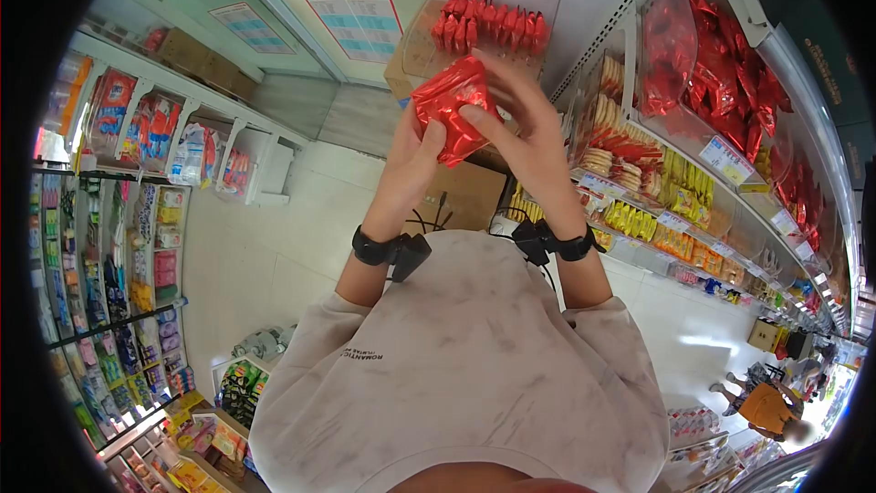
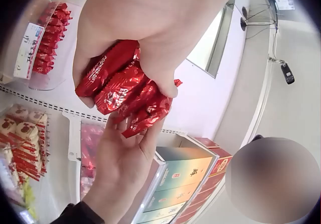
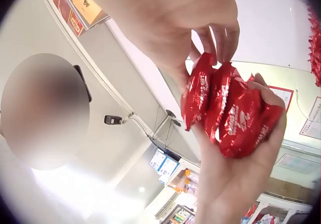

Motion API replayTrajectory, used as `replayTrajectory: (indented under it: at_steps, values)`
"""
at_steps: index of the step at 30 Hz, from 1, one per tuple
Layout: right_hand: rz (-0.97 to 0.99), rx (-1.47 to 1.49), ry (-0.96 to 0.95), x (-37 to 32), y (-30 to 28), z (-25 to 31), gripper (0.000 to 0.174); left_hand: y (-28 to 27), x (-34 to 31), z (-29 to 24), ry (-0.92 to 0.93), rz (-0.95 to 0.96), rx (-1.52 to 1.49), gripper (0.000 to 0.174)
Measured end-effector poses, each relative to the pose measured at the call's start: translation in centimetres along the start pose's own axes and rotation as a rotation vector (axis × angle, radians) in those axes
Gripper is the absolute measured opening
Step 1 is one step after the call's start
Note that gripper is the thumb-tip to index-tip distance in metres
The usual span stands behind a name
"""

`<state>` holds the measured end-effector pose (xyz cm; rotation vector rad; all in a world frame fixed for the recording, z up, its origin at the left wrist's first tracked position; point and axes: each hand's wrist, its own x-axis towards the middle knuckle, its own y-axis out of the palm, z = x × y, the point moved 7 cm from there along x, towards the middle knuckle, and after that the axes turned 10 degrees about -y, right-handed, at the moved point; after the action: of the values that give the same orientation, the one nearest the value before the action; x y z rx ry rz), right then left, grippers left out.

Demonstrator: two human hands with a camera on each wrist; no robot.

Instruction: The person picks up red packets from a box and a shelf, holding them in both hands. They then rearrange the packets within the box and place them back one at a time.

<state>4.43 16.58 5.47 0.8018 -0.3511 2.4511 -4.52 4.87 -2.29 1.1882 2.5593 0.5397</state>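
Both hands hold a row of several shiny red packets between them, in front of the chest. In the head view the left hand grips the packets' left side, thumb on top. My right hand pinches them from the right, its thumb lying on the wrappers. The left wrist view shows the red packets side by side under the left hand, with the right hand below. From the right wrist, the packets rest in the left palm, the right fingers touching their upper ends.
Beyond the hands a clear bin of upright red packets stands on a cardboard box. Shelves of snacks run along the right, with a bin of red packets above. Racks line the left. A person in orange is at lower right.
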Motion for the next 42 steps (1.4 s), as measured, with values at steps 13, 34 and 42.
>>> replayTrajectory:
  at_steps: [13, 34, 42]
  values:
    - [-0.004, -0.036, 0.191, -1.1, 2.4, -4.3, 0.072, -0.6, 3.7, 0.4, -0.054, -0.218, -0.122, 0.045]
    - [0.028, -0.518, 0.364, 4.8, -1.3, -19.7, 0.083, -3.9, 18.7, 5.8, -0.190, 0.095, -0.018, 0.043]
    - [-0.073, -0.640, 0.335, 4.0, -2.1, -20.4, 0.100, -3.1, 19.7, 5.6, -0.153, 0.068, 0.145, 0.035]
